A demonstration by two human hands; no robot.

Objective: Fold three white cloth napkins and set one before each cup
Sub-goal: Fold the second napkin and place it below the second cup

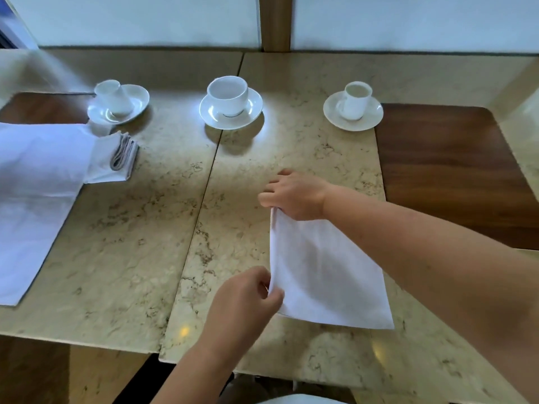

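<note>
A white cloth napkin [323,272] lies folded on the marble table [131,243], right of the centre seam. My right hand [294,195] pinches its far left corner. My left hand [250,295] pinches its near left corner. Three white cups on saucers stand in a row at the back: a left cup [112,97], a middle cup [229,94] and a right cup [355,100]. A small folded napkin [116,158] lies in front of the left cup. A large unfolded white napkin [35,199] partly covers it from the left.
Dark wooden inlays sit at the table's right side [455,170] and back left [40,107]. A cushioned bench back [131,18] with a wooden post [275,21] runs behind the table. The table's front edge is near my body.
</note>
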